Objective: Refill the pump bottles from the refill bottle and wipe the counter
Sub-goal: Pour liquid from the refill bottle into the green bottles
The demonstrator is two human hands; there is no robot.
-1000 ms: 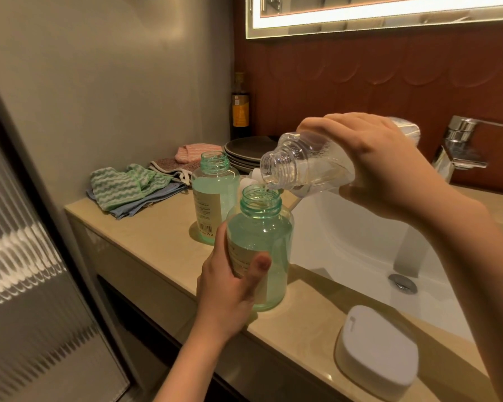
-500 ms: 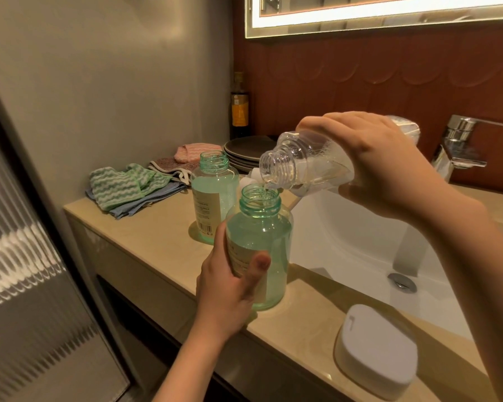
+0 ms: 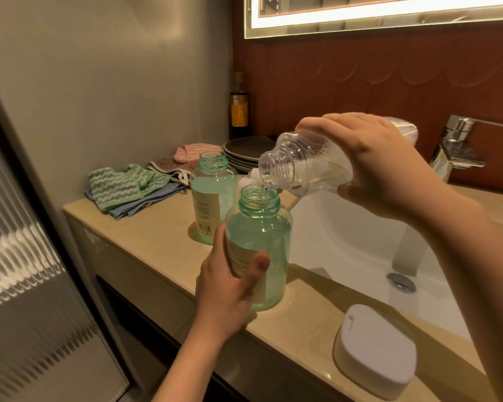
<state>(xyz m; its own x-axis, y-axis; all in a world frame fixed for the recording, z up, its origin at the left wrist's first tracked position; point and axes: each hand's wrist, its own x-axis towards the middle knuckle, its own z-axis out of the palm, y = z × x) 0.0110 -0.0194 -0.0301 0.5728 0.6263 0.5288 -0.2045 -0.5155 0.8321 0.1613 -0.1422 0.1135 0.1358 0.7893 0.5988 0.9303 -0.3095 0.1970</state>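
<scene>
Two green see-through pump bottles stand uncapped on the beige counter (image 3: 145, 236). My left hand (image 3: 230, 288) grips the near bottle (image 3: 262, 245) around its lower body. My right hand (image 3: 384, 166) holds the clear refill bottle (image 3: 299, 161) tipped almost level, its mouth just above the near bottle's neck, and a thin stream of clear liquid runs in. The far green bottle (image 3: 212, 195) stands behind, partly filled. White pump parts are mostly hidden behind the bottles.
Folded cloths (image 3: 128, 187) in green, blue and pink lie at the counter's back left. Dark plates (image 3: 247, 152) and a dark bottle (image 3: 239, 111) stand in the corner. A white sink (image 3: 360, 248) with a chrome tap (image 3: 459, 149) is on the right, a white lidded box (image 3: 375, 352) at the front edge.
The refill bottle has stayed tilted over the near green bottle while liquid keeps trickling in. Both hands have barely moved.
</scene>
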